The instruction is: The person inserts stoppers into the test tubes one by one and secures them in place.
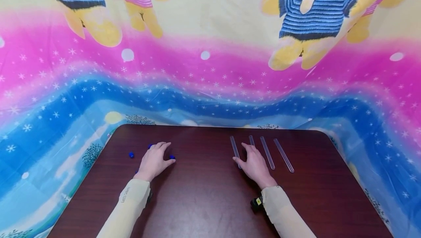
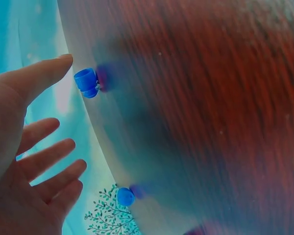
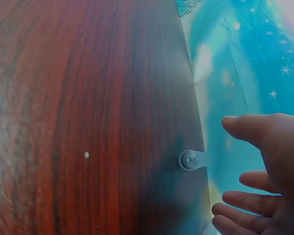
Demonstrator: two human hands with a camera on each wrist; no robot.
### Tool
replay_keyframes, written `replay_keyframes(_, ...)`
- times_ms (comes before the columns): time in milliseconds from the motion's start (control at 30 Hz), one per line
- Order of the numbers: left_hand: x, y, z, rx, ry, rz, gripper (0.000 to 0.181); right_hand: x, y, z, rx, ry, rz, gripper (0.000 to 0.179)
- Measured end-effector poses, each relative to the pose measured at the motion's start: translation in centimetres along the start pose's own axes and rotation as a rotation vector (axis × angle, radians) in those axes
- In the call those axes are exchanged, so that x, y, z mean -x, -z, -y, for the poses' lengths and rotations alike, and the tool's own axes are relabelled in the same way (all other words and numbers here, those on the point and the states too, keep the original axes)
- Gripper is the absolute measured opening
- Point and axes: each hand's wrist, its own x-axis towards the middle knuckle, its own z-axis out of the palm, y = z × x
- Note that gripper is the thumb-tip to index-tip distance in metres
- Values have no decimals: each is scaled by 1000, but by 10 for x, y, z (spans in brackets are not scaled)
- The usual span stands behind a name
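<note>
My left hand (image 1: 154, 162) hovers over the left part of the dark table, thumb spread from the fingers and nothing held. Small blue stoppers lie about it: one blue stopper (image 1: 131, 154) to its left, another (image 1: 172, 157) by the thumb, and others partly covered by the hand. In the left wrist view a hollow blue stopper (image 2: 86, 82) appears just past the thumb tip. My right hand (image 1: 255, 165) reaches over several clear tubes, also holding nothing. The leftmost tube (image 1: 234, 147) passes under its thumb; another tube (image 1: 251, 140) is partly hidden behind its fingers. Contact cannot be judged.
Two more clear tubes, an inner tube (image 1: 267, 153) and an outer tube (image 1: 283, 155), lie right of my right hand. The brown table (image 1: 204, 194) ends at a patterned cloth (image 1: 210, 84) hanging behind it and along its sides.
</note>
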Motion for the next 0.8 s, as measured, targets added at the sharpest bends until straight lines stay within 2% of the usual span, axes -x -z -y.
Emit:
replay_keyframes(200, 0, -1, -3, 33, -48, 8, 63, -1, -2, 0, 6, 2, -6, 74)
replay_keyframes(433, -1, -1, -8, 63, -57, 55, 50, -2, -4, 1, 0, 1, -10, 71)
replay_keyframes(800, -2, -1, -13, 52, -94, 68, 39, -8, -5, 5, 11, 10, -12, 66)
